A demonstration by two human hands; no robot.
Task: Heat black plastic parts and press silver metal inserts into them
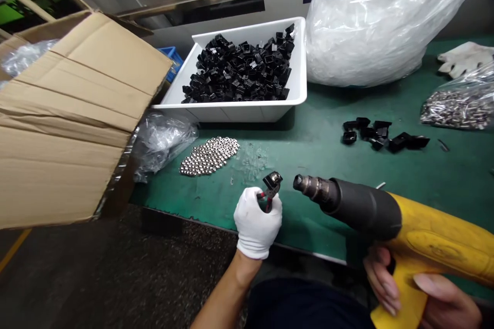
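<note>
My left hand, in a white glove, is closed around pliers with red on the handles. In the jaws sits a small black plastic part with a shiny metal piece on it. My bare right hand grips the handle of a yellow heat gun. The gun's dark metal nozzle points left at the black part, a short gap away from it. To the left, many small metal nuts lie side by side in a flat patch on the green table.
A white bin full of black plastic parts stands at the back. Several loose black parts lie on the green table. A large plastic bag, a bag of metal pieces, a glove and a cardboard box surround the workspace.
</note>
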